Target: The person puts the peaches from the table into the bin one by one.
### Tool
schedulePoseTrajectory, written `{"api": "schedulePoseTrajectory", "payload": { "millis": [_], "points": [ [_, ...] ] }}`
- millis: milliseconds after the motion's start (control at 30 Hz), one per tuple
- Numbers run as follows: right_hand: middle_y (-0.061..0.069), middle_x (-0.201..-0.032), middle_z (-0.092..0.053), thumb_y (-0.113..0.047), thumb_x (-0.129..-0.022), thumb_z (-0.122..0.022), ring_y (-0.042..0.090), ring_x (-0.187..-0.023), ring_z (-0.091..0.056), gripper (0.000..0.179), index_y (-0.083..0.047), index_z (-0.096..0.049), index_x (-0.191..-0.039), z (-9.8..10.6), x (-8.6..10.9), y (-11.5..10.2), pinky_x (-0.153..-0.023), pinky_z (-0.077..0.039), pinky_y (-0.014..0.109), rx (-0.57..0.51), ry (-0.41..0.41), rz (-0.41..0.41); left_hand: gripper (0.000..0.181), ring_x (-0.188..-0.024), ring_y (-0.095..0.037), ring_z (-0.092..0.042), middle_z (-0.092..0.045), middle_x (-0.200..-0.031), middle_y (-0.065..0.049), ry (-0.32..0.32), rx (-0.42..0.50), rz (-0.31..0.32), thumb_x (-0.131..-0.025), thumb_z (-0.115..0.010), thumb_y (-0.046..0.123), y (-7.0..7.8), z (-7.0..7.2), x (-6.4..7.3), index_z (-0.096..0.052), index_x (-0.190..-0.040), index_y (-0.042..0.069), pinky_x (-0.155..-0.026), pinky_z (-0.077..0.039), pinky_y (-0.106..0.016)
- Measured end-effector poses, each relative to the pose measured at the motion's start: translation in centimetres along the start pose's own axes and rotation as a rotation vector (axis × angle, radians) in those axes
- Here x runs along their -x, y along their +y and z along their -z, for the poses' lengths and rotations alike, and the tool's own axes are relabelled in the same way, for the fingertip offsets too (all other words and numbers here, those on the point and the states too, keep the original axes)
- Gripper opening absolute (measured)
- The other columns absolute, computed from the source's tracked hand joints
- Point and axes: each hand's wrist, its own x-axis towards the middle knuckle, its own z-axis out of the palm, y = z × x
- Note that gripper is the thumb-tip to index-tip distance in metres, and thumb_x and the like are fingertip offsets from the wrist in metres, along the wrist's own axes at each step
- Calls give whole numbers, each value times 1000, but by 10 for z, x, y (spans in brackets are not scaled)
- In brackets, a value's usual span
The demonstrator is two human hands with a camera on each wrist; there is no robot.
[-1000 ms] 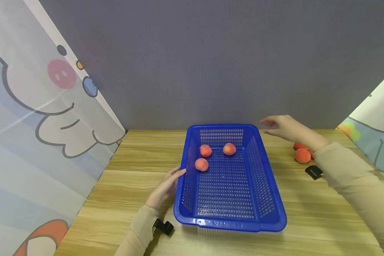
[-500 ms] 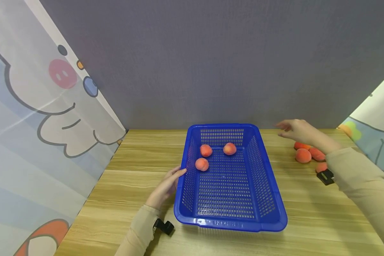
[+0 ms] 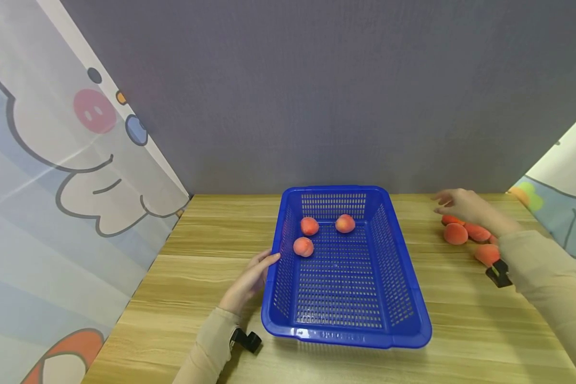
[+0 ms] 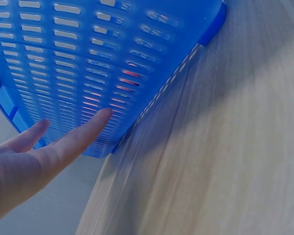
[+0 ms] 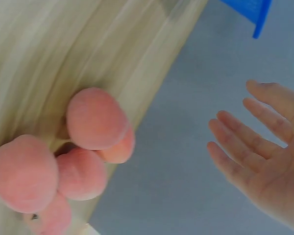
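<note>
The blue plastic basket [image 3: 336,340], rectangular with slotted walls, stood on the wood-grained worktop [image 3: 461,325]. Three rounded peaches [image 3: 303,247] lay inside, toward its far left. At the basket's left side, the left hand [image 3: 245,285] touched the rim with extended fingers. Right of the basket, the right hand [image 3: 465,205], fingers loosely spread and holding nothing, hung near clustered matte, velvety-looking peaches.

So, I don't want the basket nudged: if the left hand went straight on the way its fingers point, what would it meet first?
The left wall of the blue basket; the left hand seems to touch its rim, though exact contact is hard to judge.
</note>
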Motion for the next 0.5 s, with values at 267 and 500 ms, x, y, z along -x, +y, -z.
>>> {"api": "schedulePoseTrajectory", "payload": {
  "millis": [267,500],
  "points": [
    [28,-90,-60,-6,-81,-57,42,-87,-55,34,14,-51,-108,-8,6,16,-73,-46,50,-37,-9,-30,56,-82,-15,-62,-61,-97,-6,2,-1,5,-88,-50,23,0,0,0,-29,-132,-6,-74,-51,-31],
    [28,-96,-59,-5,-80,-56,41,-88,-54,34,13,-52,-108,-14,10,25,-75,-43,50,-32,-22,-58,55,-81,-15,-61,-61,-97,-7,5,11,12,-89,-48,21,2,-1,1,-29,-132,-6,-73,-51,-30]
  ]
}}
